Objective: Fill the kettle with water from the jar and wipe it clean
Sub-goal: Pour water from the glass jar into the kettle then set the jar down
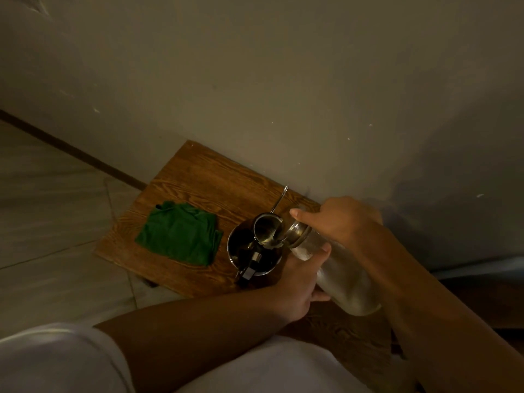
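On the wooden surface [198, 177] by the wall stands the steel kettle [253, 251], lid open. Both hands grip the glass jar [340, 273], tilted left with its mouth over the kettle's opening: right hand [337, 219] near the neck, left hand [297, 287] underneath. Left of the kettle lies a folded green cloth [178, 234].
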